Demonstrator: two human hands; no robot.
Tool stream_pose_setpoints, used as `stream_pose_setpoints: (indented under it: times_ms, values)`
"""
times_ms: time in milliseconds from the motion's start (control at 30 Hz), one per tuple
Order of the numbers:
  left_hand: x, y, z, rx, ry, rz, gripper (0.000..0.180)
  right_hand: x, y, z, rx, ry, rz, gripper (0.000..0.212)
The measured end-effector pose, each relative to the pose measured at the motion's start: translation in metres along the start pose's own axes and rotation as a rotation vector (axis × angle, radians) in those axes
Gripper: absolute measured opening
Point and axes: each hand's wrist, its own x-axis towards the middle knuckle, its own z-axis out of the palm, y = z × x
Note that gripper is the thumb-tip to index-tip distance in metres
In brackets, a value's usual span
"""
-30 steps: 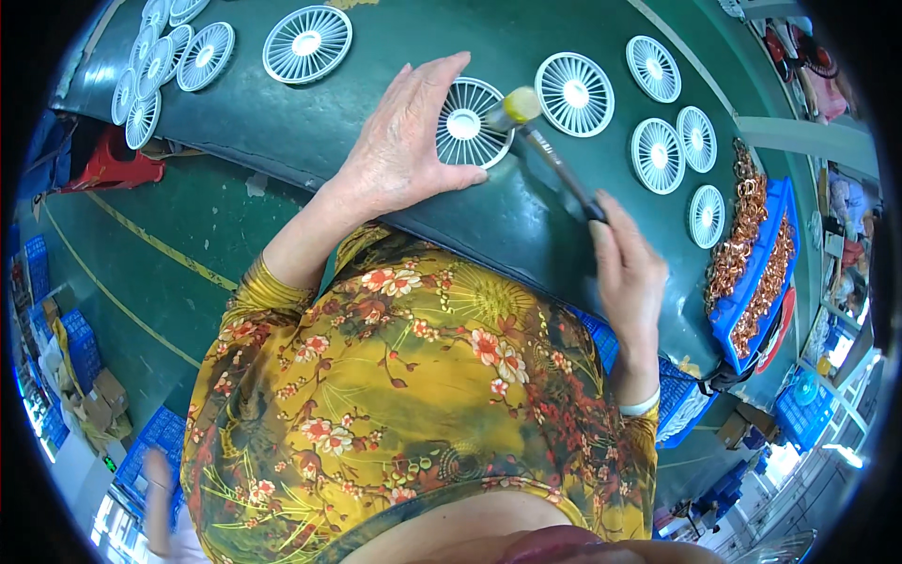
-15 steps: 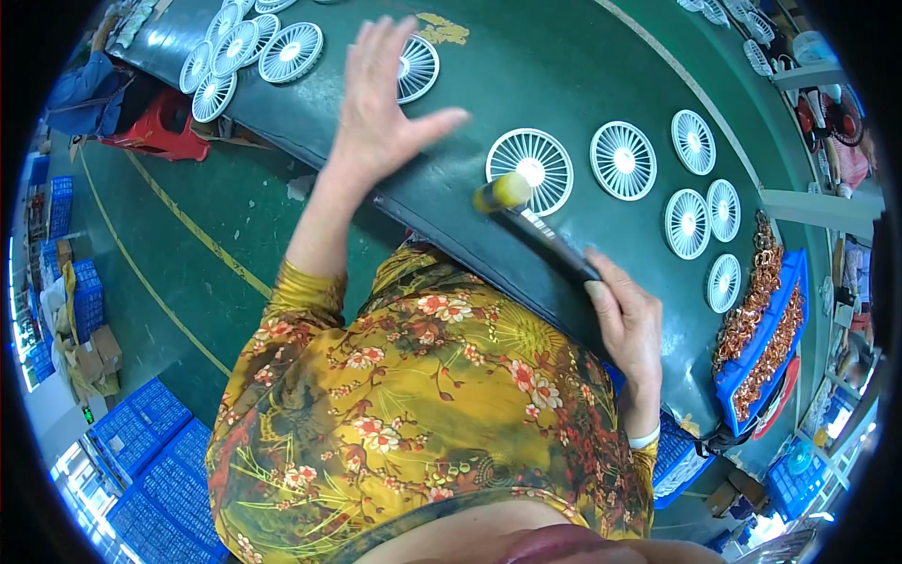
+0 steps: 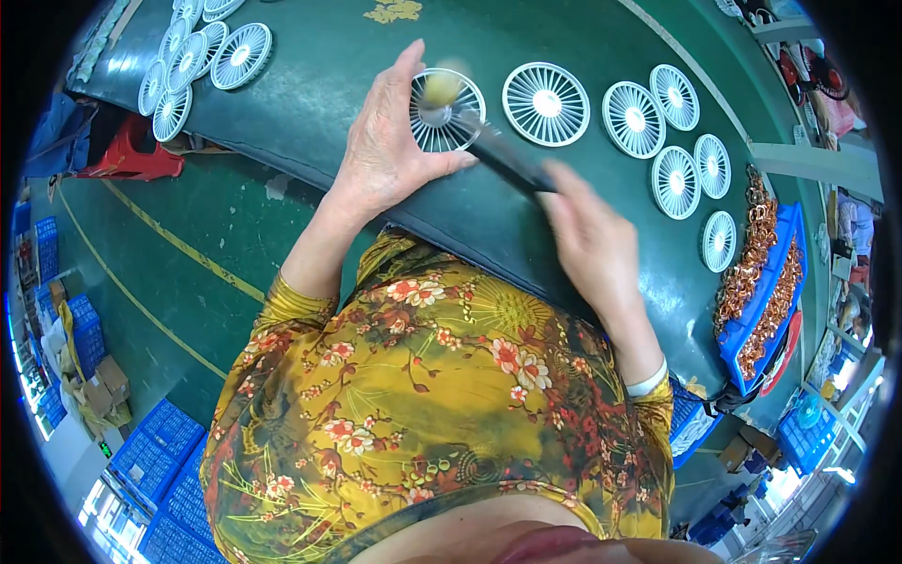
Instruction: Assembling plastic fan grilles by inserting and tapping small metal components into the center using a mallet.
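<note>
Left hand (image 3: 378, 150) was spread around the left rim of 1 white spoked disc (image 3: 435, 117) on the green table (image 3: 315, 103), seemingly so it was braced; by the right hand (image 3: 594, 235) a mallet (image 3: 507, 157) was gripped by its handle, its blurred yellow head over the disc.

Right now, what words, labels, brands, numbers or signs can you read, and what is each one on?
No text can be read in this picture.
Hammer in the right hand: blurred, so any marking on its handle is unreadable.
White wheels on the table: no lettering visible.
Blue crates: any labels are too small to read.
Small green light: too tiny to tell whether it is a sign.
</note>
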Motion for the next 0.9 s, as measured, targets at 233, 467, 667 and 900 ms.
stream_pose_setpoints:
  times_ms: [233, 467, 667, 900]
  values:
    - [-0.005, 0.007, 0.013, -0.095, -0.011, -0.090, 0.105, -0.014, 0.027, -0.021, 0.140, -0.008, 0.075, 0.035]
    - [0.001, 0.024, 0.014, -0.084, -0.050, 0.286, 0.090, -0.065, 0.088, -0.071, -0.302, 0.487, 0.270, 0.029]
    - [0.011, 0.047, 0.032, 0.078, -0.402, 0.539, 0.074, -0.067, 0.106, -0.049, -0.345, 0.452, 0.323, 0.036]
    - [0.098, 0.060, 0.068, 0.222, -0.186, 0.586, 0.059, 0.041, 0.114, -0.056, -0.329, 0.470, 0.111, 0.031]
